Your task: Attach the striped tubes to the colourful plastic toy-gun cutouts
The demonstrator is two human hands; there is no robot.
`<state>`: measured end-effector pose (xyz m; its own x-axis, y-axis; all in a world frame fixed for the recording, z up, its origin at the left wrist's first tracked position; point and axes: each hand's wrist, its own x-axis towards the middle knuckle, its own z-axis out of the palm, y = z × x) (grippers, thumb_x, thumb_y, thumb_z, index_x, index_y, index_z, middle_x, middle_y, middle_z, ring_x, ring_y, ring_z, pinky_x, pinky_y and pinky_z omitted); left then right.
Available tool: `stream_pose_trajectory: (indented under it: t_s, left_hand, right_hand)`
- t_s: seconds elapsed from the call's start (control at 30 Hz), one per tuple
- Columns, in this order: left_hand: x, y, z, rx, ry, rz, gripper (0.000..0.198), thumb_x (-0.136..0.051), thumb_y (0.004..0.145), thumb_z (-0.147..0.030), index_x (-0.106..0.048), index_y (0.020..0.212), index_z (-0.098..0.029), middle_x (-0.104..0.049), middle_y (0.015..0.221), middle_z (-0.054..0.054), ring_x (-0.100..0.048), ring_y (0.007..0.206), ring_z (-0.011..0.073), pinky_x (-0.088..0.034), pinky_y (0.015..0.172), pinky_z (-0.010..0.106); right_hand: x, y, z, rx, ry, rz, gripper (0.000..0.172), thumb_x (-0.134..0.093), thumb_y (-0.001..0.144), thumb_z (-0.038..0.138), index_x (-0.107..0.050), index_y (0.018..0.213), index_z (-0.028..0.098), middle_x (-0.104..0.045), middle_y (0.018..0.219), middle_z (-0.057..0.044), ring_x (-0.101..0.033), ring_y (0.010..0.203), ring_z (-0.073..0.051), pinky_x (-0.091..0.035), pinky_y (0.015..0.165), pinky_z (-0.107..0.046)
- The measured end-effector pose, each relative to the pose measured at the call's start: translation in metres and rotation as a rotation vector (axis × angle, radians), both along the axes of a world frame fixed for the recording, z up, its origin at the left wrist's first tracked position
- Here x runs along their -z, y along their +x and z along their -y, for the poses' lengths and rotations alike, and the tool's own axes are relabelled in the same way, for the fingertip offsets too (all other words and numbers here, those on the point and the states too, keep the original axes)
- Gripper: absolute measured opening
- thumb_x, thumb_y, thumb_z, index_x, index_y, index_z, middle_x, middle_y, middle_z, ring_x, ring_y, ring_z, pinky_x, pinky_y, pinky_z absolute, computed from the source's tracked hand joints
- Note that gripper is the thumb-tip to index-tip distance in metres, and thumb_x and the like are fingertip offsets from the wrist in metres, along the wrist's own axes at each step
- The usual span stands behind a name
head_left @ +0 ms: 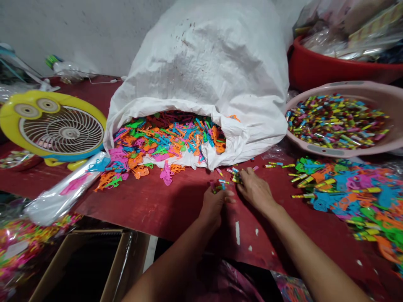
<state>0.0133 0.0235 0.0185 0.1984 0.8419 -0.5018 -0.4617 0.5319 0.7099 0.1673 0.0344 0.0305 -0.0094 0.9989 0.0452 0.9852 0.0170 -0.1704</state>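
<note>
From my end I see a red counter (151, 209) carrying a white woven sack (201, 71) laid on its side, bright plastic pieces (135, 167) spilling from its mouth. Left of the sack stand a yellow desk fan (59, 126) and a clear plastic bag (66, 188); right of it sit a pink basin (340, 119) of small coloured tubes (336, 121) and a loose heap of plastic shapes (352, 197).

The sack (201, 63) at centre is woven plastic, matt and slightly rough, with dark specks. The pieces (163, 142) spilling from it are smooth, bright plastic. The tabletop (157, 209) has a red painted finish with a soft sheen, chipped pale near the lower edge. At right, the basin (390, 98) is smooth pink plastic; the tub (315, 69) at upper right is glossy red plastic. The fan (31, 121) at left has a shiny yellow plastic body. The bag (59, 197) at left is glossy clear film, and the carton (78, 245) at lower left is matt cardboard.
</note>
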Motion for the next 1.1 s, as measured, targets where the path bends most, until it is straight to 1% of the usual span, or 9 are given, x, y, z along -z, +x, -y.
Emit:
stream_pose_trajectory:
  t_s: [0.13, 0.3, 0.4, 0.5, 0.6, 0.77, 0.93, 1.03, 1.1]
  left_hand:
    - [0.003, 0.006, 0.0, 0.036, 0.044, -0.036, 0.025, -0.076, 0.06, -0.022, -0.061, 0.079, -0.014, -0.061, 0.064, -0.002, -0.057, 0.047, 0.0102, -0.04, 0.051, 0.022]
    - [0.003, 0.019, -0.005, 0.092, 0.082, -0.138, 0.018, -0.071, 0.064, -0.024, -0.062, 0.076, -0.015, -0.058, 0.056, -0.002, -0.052, 0.042, 0.0104, -0.031, 0.042, 0.02]
    - [0.002, 0.023, -0.007, 0.127, 0.113, -0.141, 0.012, -0.069, 0.063, -0.024, -0.06, 0.066, -0.016, -0.054, 0.05, -0.002, -0.046, 0.04, 0.0098, -0.03, 0.04, 0.021]
    - [0.002, 0.023, -0.004, 0.119, 0.156, -0.113, 0.018, -0.069, 0.064, -0.026, -0.055, 0.058, -0.017, -0.048, 0.047, -0.004, -0.039, 0.042, 0.0073, -0.031, 0.043, 0.021]
    - [0.004, 0.02, -0.001, 0.098, 0.143, -0.006, 0.023, -0.076, 0.063, -0.031, -0.061, 0.07, -0.016, -0.051, 0.053, -0.005, -0.041, 0.046, 0.0072, -0.035, 0.049, 0.022]
    - [0.004, 0.017, -0.001, 0.031, 0.099, 0.133, 0.036, -0.085, 0.057, -0.032, -0.066, 0.08, -0.012, -0.064, 0.068, 0.001, -0.056, 0.06, 0.0123, -0.045, 0.064, 0.026]
    - [-0.001, 0.014, -0.003, -0.007, 0.086, 0.186, 0.037, -0.085, 0.059, -0.033, -0.067, 0.084, -0.012, -0.066, 0.071, 0.001, -0.059, 0.063, 0.0131, -0.046, 0.066, 0.027]
    - [0.0, 0.008, -0.007, -0.05, 0.071, 0.161, 0.031, -0.083, 0.058, -0.028, -0.066, 0.08, -0.012, -0.064, 0.067, 0.001, -0.057, 0.058, 0.012, -0.045, 0.062, 0.026]
    - [0.001, 0.003, -0.01, -0.018, 0.079, 0.149, 0.025, -0.079, 0.059, -0.027, -0.065, 0.074, -0.012, -0.062, 0.061, 0.0, -0.054, 0.053, 0.0111, -0.042, 0.056, 0.024]
  right_hand:
    - [0.004, 0.0, 0.005, 0.027, -0.028, -0.022, 0.014, -0.059, 0.085, 0.027, -0.056, 0.096, 0.018, -0.06, 0.096, -0.01, -0.059, 0.078, -0.021, -0.035, 0.06, -0.028]
    - [0.017, -0.001, 0.011, 0.039, -0.009, -0.12, 0.009, -0.053, 0.083, 0.016, -0.055, 0.091, 0.02, -0.063, 0.081, -0.006, -0.059, 0.071, -0.019, -0.035, 0.059, -0.027]
    - [0.027, -0.006, 0.017, 0.021, 0.02, -0.202, 0.007, -0.047, 0.087, 0.018, -0.053, 0.084, 0.021, -0.062, 0.073, -0.004, -0.057, 0.065, -0.018, -0.037, 0.058, -0.027]
    - [0.031, -0.012, 0.024, 0.03, 0.053, -0.256, 0.011, -0.043, 0.089, 0.021, -0.051, 0.081, 0.021, -0.06, 0.07, -0.005, -0.054, 0.062, -0.018, -0.036, 0.057, -0.027]
    - [0.025, -0.017, 0.03, 0.009, 0.073, -0.306, 0.014, -0.041, 0.09, 0.02, -0.054, 0.086, 0.019, -0.062, 0.078, -0.008, -0.057, 0.07, -0.02, -0.039, 0.062, -0.028]
    - [0.001, -0.026, 0.04, -0.102, 0.052, -0.372, 0.021, -0.038, 0.096, 0.026, -0.057, 0.1, 0.019, -0.062, 0.091, -0.009, -0.06, 0.084, -0.022, -0.045, 0.072, -0.029]
    - [-0.006, -0.038, 0.051, -0.025, -0.016, -0.285, 0.032, -0.036, 0.099, 0.03, -0.058, 0.118, 0.015, -0.062, 0.103, -0.014, -0.062, 0.084, -0.025, -0.047, 0.07, -0.033]
    - [0.0, -0.041, 0.055, -0.044, 0.056, -0.502, 0.038, -0.04, 0.098, 0.031, -0.054, 0.131, 0.019, -0.061, 0.116, -0.014, -0.06, 0.103, -0.026, -0.049, 0.082, -0.036]
    - [0.004, -0.041, 0.057, -0.01, 0.072, -0.739, 0.043, -0.045, 0.096, 0.035, -0.052, 0.136, 0.022, -0.063, 0.117, -0.011, -0.06, 0.103, -0.024, -0.05, 0.081, -0.035]
